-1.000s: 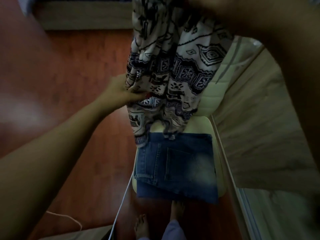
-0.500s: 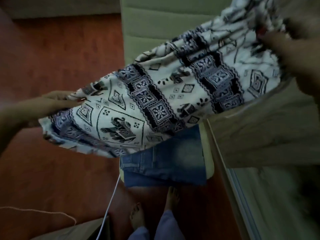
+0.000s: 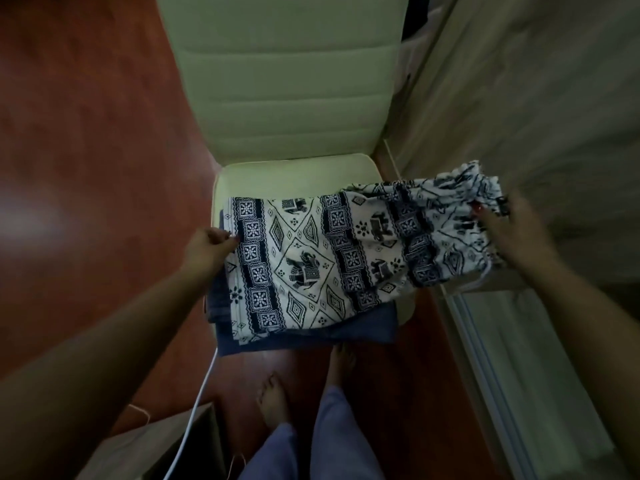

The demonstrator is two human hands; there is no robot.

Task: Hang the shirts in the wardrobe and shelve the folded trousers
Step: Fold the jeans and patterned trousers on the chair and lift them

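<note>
A person lays patterned trousers (image 3: 332,258) across folded jeans (image 3: 363,329) on a pale chair (image 3: 287,81); neither pair looks shelved yet, and no shirts show. The left hand (image 3: 207,249) pinches the garment's left edge, while the right hand (image 3: 509,233) grips its bunched right end.

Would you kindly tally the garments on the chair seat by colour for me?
White with dark elephant print: 1, the patterned trousers, held by the left hand and right hand.
Blue denim: 1, the jeans underneath, on the chair.
Total: 2
</note>
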